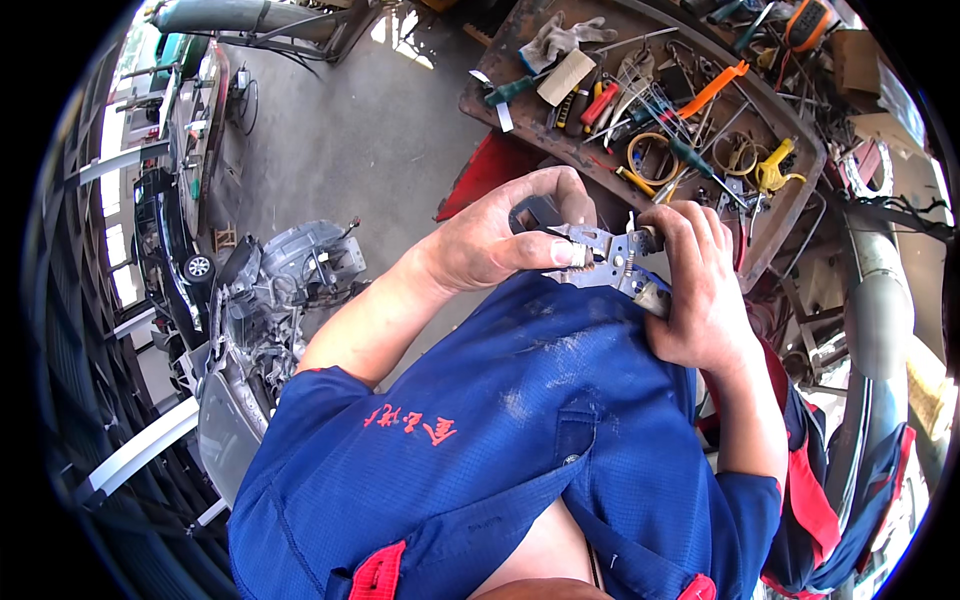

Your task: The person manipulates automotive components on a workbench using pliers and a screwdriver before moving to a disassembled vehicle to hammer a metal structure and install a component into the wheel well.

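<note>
In front of my chest I hold a silver metal wire stripper (pixel 608 258) with flat jaw plates and small springs. My right hand (pixel 692 275) is wrapped round its handle end, where pale grip ends show by the palm. My left hand (pixel 505 232) pinches the jaw end, its thumb pressed against the plates. Between that thumb and the curled fingers sits a black loop-shaped piece (pixel 538 212); whether it belongs to the tool, I cannot tell. Whatever lies between the jaws is hidden by the fingers.
Beyond my hands stands a rusty metal tray (pixel 560 150) with screwdrivers, an orange pry tool (pixel 713 88), tape rolls (pixel 652 158), a yellow tool (pixel 776 167) and a work glove (pixel 562 42). Dismantled metal car parts (pixel 300 265) lie on the floor at left. A thick pipe (pixel 880 310) rises at right.
</note>
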{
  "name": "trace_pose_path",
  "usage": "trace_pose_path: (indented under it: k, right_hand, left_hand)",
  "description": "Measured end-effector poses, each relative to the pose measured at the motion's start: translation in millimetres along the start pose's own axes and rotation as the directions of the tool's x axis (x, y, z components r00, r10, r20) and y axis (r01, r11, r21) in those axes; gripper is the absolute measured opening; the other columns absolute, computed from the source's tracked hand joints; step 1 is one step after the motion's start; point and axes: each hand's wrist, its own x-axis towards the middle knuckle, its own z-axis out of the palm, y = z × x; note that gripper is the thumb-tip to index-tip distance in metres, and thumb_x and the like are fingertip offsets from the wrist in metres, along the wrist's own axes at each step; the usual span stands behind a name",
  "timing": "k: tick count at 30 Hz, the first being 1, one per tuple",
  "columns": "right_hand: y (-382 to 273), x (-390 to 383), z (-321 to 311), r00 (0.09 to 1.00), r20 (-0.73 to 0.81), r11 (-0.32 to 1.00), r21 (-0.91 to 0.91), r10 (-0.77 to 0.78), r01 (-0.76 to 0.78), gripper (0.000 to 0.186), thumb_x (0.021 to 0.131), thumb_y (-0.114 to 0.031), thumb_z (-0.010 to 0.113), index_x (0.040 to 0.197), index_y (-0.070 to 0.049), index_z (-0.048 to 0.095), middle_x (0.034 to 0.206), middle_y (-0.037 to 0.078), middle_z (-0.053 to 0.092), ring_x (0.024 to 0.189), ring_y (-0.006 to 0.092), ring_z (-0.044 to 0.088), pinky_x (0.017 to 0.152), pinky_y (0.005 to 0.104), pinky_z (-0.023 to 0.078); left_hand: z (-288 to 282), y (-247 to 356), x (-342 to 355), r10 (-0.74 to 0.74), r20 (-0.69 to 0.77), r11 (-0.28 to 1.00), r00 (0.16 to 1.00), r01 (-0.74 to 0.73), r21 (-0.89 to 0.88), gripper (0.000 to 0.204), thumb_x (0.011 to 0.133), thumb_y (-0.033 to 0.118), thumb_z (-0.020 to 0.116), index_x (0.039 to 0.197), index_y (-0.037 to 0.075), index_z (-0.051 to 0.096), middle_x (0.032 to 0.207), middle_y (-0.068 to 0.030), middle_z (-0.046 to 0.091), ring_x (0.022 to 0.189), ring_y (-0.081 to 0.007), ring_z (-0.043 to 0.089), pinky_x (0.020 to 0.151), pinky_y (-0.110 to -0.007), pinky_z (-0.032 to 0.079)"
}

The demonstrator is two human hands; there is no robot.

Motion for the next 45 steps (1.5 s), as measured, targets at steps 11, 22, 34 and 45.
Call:
trace_pose_path:
  k: [11, 22, 34, 45]
  right_hand:
    - [1.8, -2.5, 6.4, 1.000, 0.007, 0.999, 0.046, -0.027, 0.026, 0.072, 0.056, -0.008, 0.065, 0.126, -0.003, 0.054, 0.117, 0.019, 0.054, 0.113, 0.0413, 0.052, 0.103, 0.0480, 0.038]
    - [5.8, -4.9, 12.7, 0.999, 0.002, 0.996, 0.073, -0.051, 0.051, 0.068, 0.057, -0.010, 0.066, 0.124, -0.004, 0.056, 0.110, 0.016, 0.055, 0.108, 0.0387, 0.054, 0.095, 0.0465, 0.040]
    - [4.1, -0.5, 10.5, 0.997, 0.020, 0.995, 0.061, -0.079, 0.078, 0.068, 0.055, -0.009, 0.066, 0.122, -0.004, 0.057, 0.107, 0.016, 0.055, 0.103, 0.0383, 0.054, 0.092, 0.0451, 0.040]
    - [6.5, 1.7, 9.3, 0.994, 0.072, 0.995, 0.068, -0.078, 0.073, 0.069, 0.055, -0.010, 0.069, 0.123, -0.005, 0.057, 0.107, 0.015, 0.055, 0.104, 0.0379, 0.054, 0.093, 0.0448, 0.040]
  left_hand:
    - [-1.5, -1.8, 0.1, 0.004, 0.097, 1.000, 0.995, -0.002, -0.025, 0.037, 0.081, 0.029, 0.079, 0.093, 0.010, 0.049, 0.082, -0.0024, 0.051, 0.080, -0.0131, 0.048, 0.069, -0.029, 0.039]
    - [-8.9, -9.9, 1.5, 0.049, 0.195, 0.999, 0.980, -0.044, -0.031, 0.036, 0.081, 0.025, 0.081, 0.092, 0.009, 0.051, 0.082, -0.0040, 0.053, 0.078, -0.0141, 0.050, 0.069, -0.031, 0.041]
    - [-16.5, -14.8, 2.4, 0.101, 0.248, 0.995, 0.964, -0.094, -0.039, 0.045, 0.080, 0.032, 0.089, 0.091, 0.010, 0.051, 0.081, -0.0048, 0.056, 0.077, -0.0152, 0.054, 0.066, -0.031, 0.043]
    - [-18.9, -12.7, 1.3, 0.072, 0.257, 0.997, 0.964, -0.064, -0.037, 0.049, 0.077, 0.034, 0.092, 0.090, 0.010, 0.051, 0.081, -0.0047, 0.056, 0.077, -0.0153, 0.053, 0.065, -0.030, 0.043]
